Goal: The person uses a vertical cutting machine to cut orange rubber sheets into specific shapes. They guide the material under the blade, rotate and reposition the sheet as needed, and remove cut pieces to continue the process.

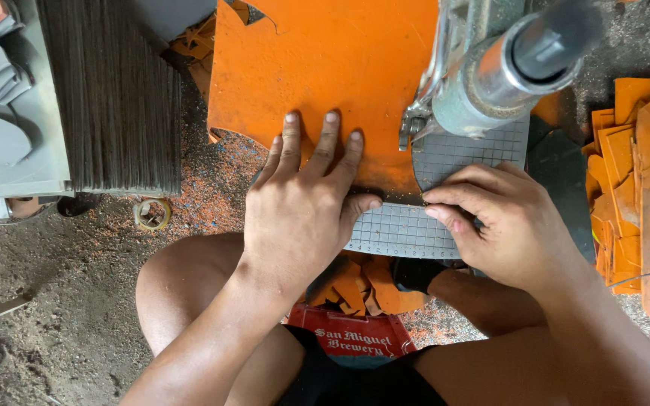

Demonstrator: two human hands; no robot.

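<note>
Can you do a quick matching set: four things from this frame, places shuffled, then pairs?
1. left hand
2. right hand
3. stack of cut orange pieces
4. red crate

a. far right, on the ground
b. flat on the orange sheet
c. between the person's legs, under orange scraps
d. fingertips pinching at the sheet's edge on the gridded plate

Pairs: 1-b, 2-d, 3-a, 4-c

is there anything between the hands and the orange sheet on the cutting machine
Nothing visible. The left hand lies flat on the orange sheet, and the right hand pinches the sheet's edge on the gridded machine table, below the machine head.
</note>
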